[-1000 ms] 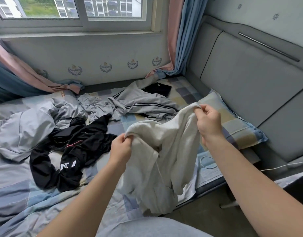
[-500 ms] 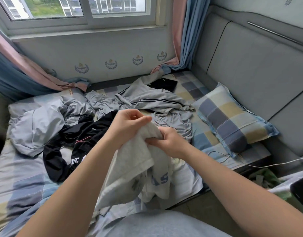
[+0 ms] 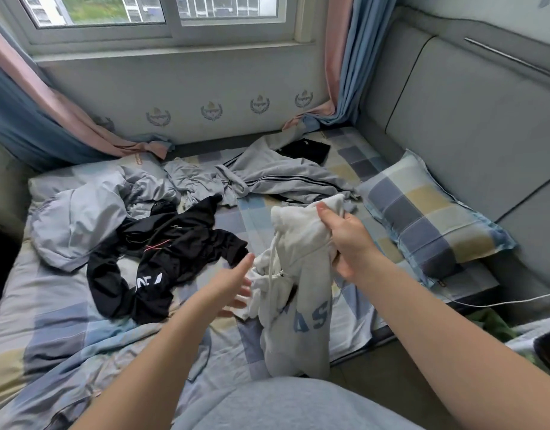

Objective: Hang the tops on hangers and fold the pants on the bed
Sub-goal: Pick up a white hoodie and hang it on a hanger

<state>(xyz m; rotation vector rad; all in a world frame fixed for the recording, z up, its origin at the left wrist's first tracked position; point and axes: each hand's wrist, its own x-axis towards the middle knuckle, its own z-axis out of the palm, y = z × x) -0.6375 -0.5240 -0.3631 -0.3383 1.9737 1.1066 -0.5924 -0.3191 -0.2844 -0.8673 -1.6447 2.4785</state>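
I see right grip [image 3: 348, 243] clenching white drawstring hoodie with blue lettering [image 3: 283, 342] — left grip [image 3: 230, 287] spread open beside it, over checked bed [image 3: 50, 321].

Centre of frame: the right hand [image 3: 345, 240] grips the upper edge of a white hoodie [image 3: 298, 321] with blue lettering and a drawstring, which hangs over the checked bed sheet [image 3: 50, 321], while the left hand [image 3: 233, 287], fingers straight, reaches to its bunched lower folds, contact not discernible. Left of centre lies a crumpled black garment [image 3: 174, 252], with pale grey clothes [image 3: 81, 218] at the left and a grey striped jacket [image 3: 283, 178] above centre. A checked pillow [image 3: 422, 212] rests at the right against a grey padded headboard [image 3: 469, 119].
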